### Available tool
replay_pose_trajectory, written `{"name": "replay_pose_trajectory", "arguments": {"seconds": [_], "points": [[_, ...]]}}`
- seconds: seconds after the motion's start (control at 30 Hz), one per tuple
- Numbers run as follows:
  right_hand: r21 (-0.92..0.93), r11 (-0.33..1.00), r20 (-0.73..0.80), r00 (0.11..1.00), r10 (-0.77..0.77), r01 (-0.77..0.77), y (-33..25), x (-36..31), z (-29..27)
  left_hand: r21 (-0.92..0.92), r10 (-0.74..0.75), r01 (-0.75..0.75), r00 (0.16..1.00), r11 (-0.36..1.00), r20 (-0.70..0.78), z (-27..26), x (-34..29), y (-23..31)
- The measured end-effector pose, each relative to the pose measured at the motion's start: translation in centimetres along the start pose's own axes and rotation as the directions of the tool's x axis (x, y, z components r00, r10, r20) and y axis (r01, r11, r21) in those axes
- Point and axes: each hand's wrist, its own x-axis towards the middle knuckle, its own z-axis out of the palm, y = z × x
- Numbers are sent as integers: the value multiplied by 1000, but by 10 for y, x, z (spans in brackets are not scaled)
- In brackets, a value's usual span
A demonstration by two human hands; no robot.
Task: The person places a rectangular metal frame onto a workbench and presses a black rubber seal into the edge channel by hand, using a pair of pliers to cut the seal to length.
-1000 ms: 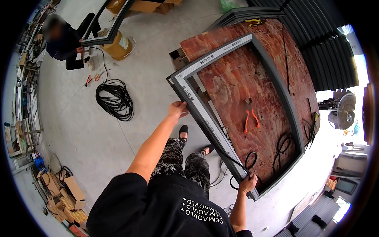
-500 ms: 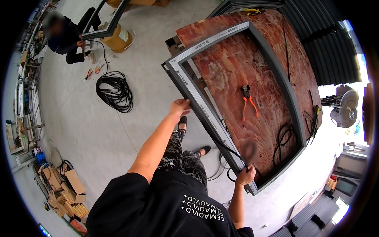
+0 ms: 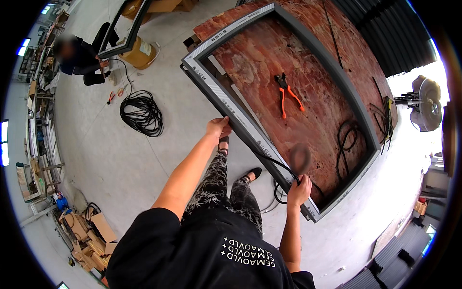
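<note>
A large grey window frame (image 3: 309, 38) with one bowed side lies across a reddish-brown wooden table (image 3: 250, 70). On its near left edge my left hand (image 3: 218, 128) is closed, fingers bent round the outer side; what lies under the fingertips is hidden. My right hand (image 3: 299, 190), further along that edge by the lower corner, grips a black rubber strip (image 3: 275, 160). Between the hands the strip runs along the frame's edge, and a loop hangs below the right hand. Orange-handled pliers (image 3: 287, 95) rest on the table inside the frame.
A coil of black strip (image 3: 141, 113) lies on the floor at left. Beyond it a person (image 3: 77, 55) crouches by another frame (image 3: 126, 48) and a yellow bucket (image 3: 139, 53). A fan (image 3: 425, 103) stands at right, cardboard boxes (image 3: 102, 226) at lower left. More strip (image 3: 347, 144) lies on the table.
The view has shifted, and the frame and table sit higher in it. My left hand has slid along the frame's edge toward my right hand, which still holds the strip.
</note>
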Motion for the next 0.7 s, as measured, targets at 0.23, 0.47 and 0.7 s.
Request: {"name": "replay_pose_trajectory", "arguments": {"seconds": [0.23,0.47,0.7], "points": [[419,848,420,897,137,-326,2,-34,-96,-327,91,-89,996,941,-7,-13,11,10],[413,890,494,869,-40,-194,19,-73,-152,-220,116,-155,977,963,-181,-6,10,29],[423,892,746,620,-243,-158,-24,-66,-206,-392,101,-117,993,913,-61,-15,25,10]]}}
